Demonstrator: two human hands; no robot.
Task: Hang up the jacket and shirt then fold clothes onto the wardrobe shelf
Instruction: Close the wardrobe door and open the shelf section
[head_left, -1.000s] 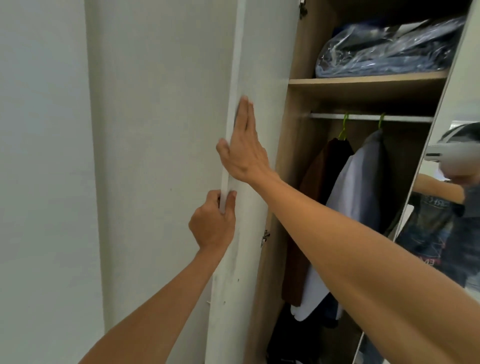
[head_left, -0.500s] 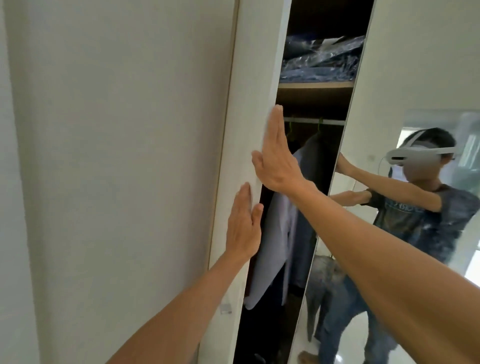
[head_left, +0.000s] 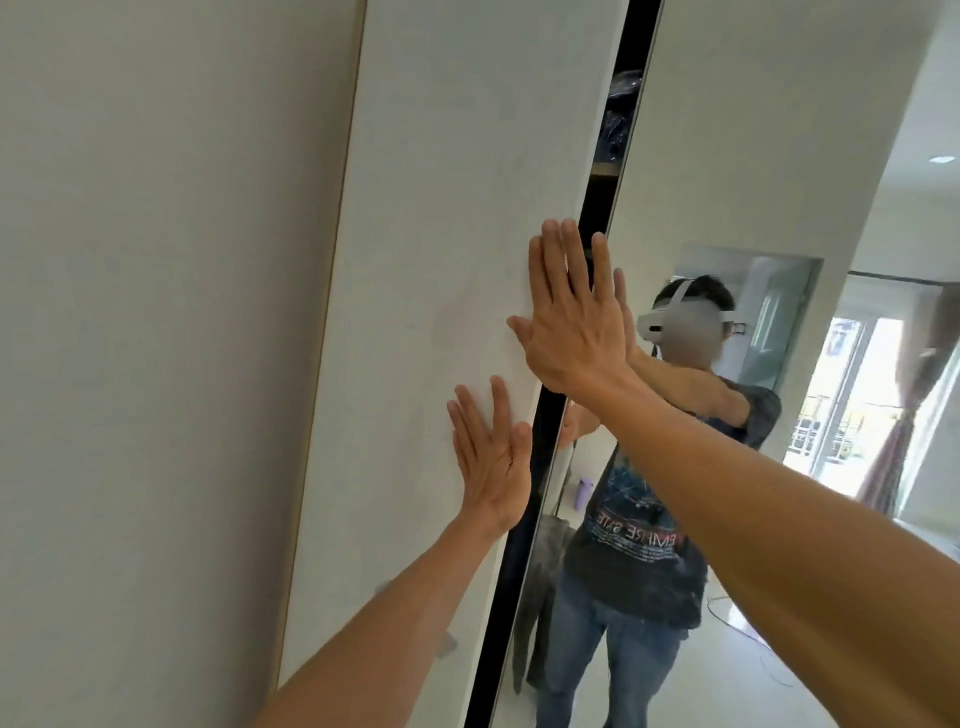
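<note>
Here the left hand (head_left: 491, 457) and right hand (head_left: 569, 322) press flat, fingers straight, on the wardrobe door (head_left: 441, 208); the upright gap (head_left: 507, 597) lies just right, nearest the right hand.

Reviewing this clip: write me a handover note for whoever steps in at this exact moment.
Hands: both open. The left hand lies flat on the white wardrobe door near its free edge, and the right hand lies flat higher up.
Door: nearly closed, with a narrow dark gap beside the mirror door.
Done: the jacket, shirt and folded clothes are out of sight, so this is unconfirmed.
Left: likely just pressing the door shut.
</note>
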